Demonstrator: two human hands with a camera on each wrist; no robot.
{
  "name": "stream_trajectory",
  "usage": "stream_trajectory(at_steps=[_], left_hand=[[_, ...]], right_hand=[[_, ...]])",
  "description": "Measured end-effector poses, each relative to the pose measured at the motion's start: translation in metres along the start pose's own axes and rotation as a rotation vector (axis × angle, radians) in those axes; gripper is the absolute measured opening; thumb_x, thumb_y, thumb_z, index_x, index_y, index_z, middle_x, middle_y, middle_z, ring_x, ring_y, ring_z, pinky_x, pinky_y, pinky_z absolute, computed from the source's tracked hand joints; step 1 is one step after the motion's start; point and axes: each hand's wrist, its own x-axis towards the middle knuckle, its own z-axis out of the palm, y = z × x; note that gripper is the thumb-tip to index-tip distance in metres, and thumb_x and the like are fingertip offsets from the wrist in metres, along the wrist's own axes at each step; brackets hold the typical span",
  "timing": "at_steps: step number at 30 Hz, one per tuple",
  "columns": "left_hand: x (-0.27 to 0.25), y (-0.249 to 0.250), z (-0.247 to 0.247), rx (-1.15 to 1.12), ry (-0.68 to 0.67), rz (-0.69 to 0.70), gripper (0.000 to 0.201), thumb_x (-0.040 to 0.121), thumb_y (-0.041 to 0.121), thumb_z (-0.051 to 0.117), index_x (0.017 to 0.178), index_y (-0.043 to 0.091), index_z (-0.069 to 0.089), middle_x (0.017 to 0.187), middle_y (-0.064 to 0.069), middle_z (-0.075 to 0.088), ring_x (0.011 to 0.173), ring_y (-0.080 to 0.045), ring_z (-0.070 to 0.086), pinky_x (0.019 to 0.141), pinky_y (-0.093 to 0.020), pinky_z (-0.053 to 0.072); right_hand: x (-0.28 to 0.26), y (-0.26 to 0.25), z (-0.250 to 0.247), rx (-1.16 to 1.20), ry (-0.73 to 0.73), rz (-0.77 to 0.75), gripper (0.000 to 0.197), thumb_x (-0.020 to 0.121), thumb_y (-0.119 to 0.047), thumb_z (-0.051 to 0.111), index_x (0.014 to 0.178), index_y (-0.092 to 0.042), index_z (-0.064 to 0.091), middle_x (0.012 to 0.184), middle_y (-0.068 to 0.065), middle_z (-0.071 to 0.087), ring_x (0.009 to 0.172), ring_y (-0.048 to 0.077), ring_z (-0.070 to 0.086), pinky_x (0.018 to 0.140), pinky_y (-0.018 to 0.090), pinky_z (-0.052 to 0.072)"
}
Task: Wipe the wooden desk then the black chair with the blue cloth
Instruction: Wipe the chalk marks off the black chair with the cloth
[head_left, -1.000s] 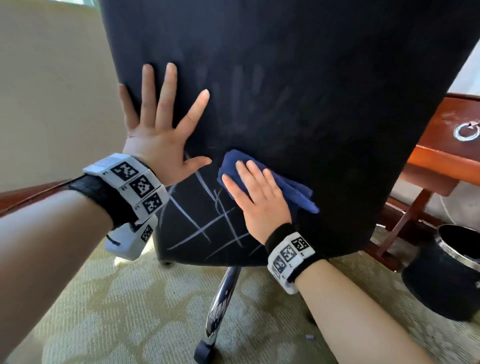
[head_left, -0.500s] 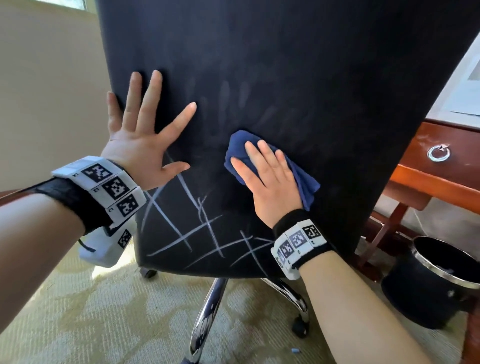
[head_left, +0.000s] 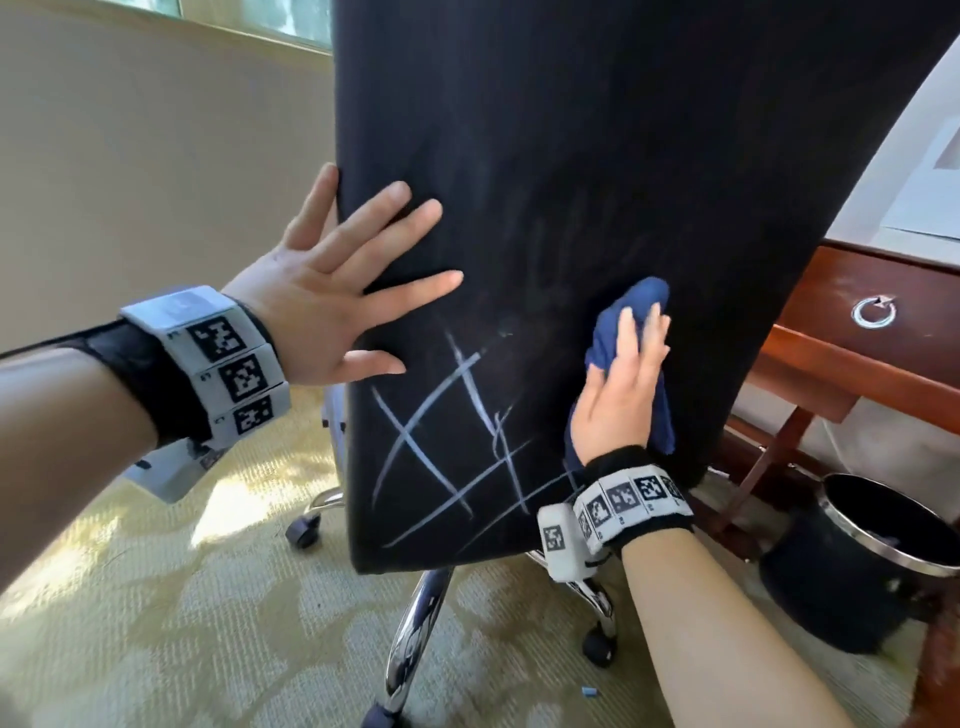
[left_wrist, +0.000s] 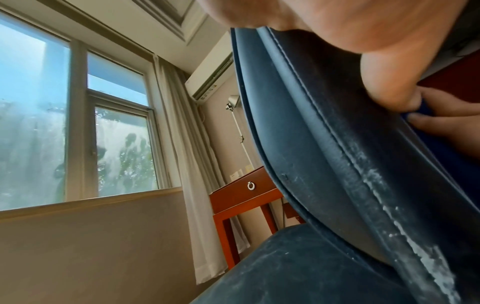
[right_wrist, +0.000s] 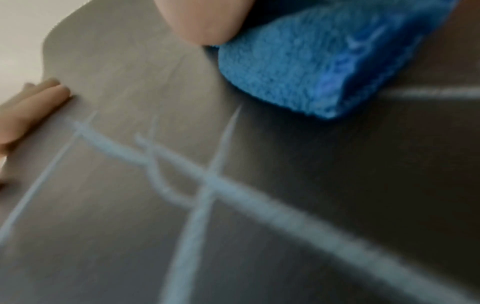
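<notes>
Black upholstered chair back (head_left: 571, 171): upright, filling the middle of the head view; item under work.
Chalk-white crossed lines (head_left: 457, 447): low on the chair back, left of the cloth; sharp and unsmeared.
Blue terry cloth (head_left: 631, 332): bunched and pressed to the chair back at its right side, above and right of the lines; its folded edge sits just beside the nearest stroke in the right wrist view (right_wrist: 319, 67).
Right hand (head_left: 621, 387): flat over the cloth, fingers straight and close together, pressing rather than pinching.
Left hand (head_left: 332, 296): palm on the chair's left edge, fingers spread wide apart and straight; judged to be steadying the chair.
Red-brown wooden desk with ring pull (head_left: 878, 332): far right, behind the chair; whether it has been wiped cannot be told from here.
Black waste bin with metal rim (head_left: 857, 566): on the carpet, right.
Progress: chair stage under way; faint smudges above the lines suggest the upper area is treated.
Remaining: crossed lines and lower chair back.
</notes>
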Motion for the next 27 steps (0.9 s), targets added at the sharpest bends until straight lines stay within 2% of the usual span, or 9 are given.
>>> stream_trajectory(at_steps=[2,5,8,11,14,18,20,24,27], left_hand=[[0.007,0.004,-0.002,0.013,-0.02,0.032,0.099,0.074,0.07,0.047,0.151,0.027,0.0,0.156,-0.006,-0.015,0.144,-0.029,-0.013,0.11,-0.061,-0.009],[0.014,0.006,-0.007,0.003,-0.066,0.071,0.123,0.055,0.073,0.058,0.15,0.027,-0.006,0.158,-0.007,-0.004,0.142,-0.028,-0.018,0.108,-0.06,-0.015],[0.019,0.003,-0.011,0.04,-0.108,0.125,0.14,0.044,0.07,0.071,0.15,0.024,-0.007,0.155,-0.009,0.002,0.142,-0.031,-0.017,0.106,-0.064,-0.012],[0.019,0.001,-0.013,0.032,-0.111,0.121,0.146,0.041,0.068,0.076,0.15,0.022,-0.009,0.157,-0.006,-0.014,0.143,-0.029,-0.017,0.107,-0.061,-0.011],[0.017,-0.005,-0.017,0.032,-0.096,0.125,0.138,0.047,0.074,0.068,0.15,0.021,-0.006,0.154,-0.006,-0.022,0.144,-0.025,-0.014,0.113,-0.054,-0.008],[0.031,-0.022,-0.028,0.051,-0.076,0.161,0.125,0.053,0.083,0.041,0.15,0.021,-0.006,0.153,-0.008,-0.026,0.143,-0.025,-0.019,0.116,-0.044,-0.009],[0.037,-0.026,-0.03,0.077,-0.081,0.169,0.123,0.052,0.085,0.03,0.15,0.02,-0.009,0.151,-0.008,-0.03,0.141,-0.027,-0.023,0.115,-0.045,-0.013],[0.036,-0.026,-0.03,0.084,-0.11,0.172,0.133,0.046,0.085,0.04,0.149,0.019,-0.012,0.155,-0.009,-0.016,0.142,-0.031,-0.016,0.113,-0.046,-0.016],[0.035,-0.025,-0.03,0.125,-0.147,0.149,0.135,0.045,0.085,0.038,0.147,0.016,-0.019,0.152,-0.011,-0.01,0.138,-0.035,-0.012,0.112,-0.048,-0.015]], right_hand=[[-0.004,-0.008,0.005,0.102,0.047,0.168,0.054,0.092,-0.009,0.034,0.144,-0.001,0.024,0.151,0.026,0.015,0.141,0.038,0.01,0.116,0.042,0.01],[-0.015,-0.018,0.011,0.15,0.088,0.217,0.053,0.094,-0.016,0.03,0.145,-0.001,0.023,0.151,0.025,0.015,0.141,0.036,0.011,0.115,0.049,0.015],[-0.037,-0.033,0.015,0.123,0.012,0.124,0.053,0.094,-0.017,0.031,0.145,-0.006,0.022,0.15,0.028,0.018,0.139,0.033,0.008,0.115,0.044,0.01],[-0.049,-0.041,0.018,0.065,-0.104,0.005,0.053,0.09,-0.017,0.032,0.141,-0.012,0.019,0.148,0.028,0.021,0.138,0.033,0.006,0.114,0.042,0.007],[-0.015,-0.046,0.013,0.124,-0.014,0.027,0.055,0.091,-0.016,0.032,0.144,-0.009,0.02,0.149,0.028,0.02,0.138,0.035,0.006,0.113,0.041,0.005],[0.022,-0.062,0.011,0.108,0.134,0.051,0.054,0.09,-0.012,0.036,0.143,-0.002,0.029,0.149,0.027,0.021,0.139,0.038,0.011,0.114,0.04,0.005],[0.004,-0.068,0.018,0.05,0.074,-0.068,0.056,0.088,-0.008,0.042,0.142,-0.008,0.029,0.149,0.025,0.024,0.139,0.035,0.014,0.114,0.045,0.012],[-0.064,-0.062,0.034,-0.035,-0.299,-0.74,0.065,0.074,0.004,0.046,0.135,-0.018,0.034,0.143,0.01,0.027,0.138,0.026,0.013,0.118,0.037,0.001],[-0.049,-0.055,0.029,-0.019,-0.358,-0.831,0.062,0.075,0.002,0.039,0.134,-0.02,0.036,0.142,0.008,0.028,0.137,0.023,0.013,0.117,0.036,0.001]])
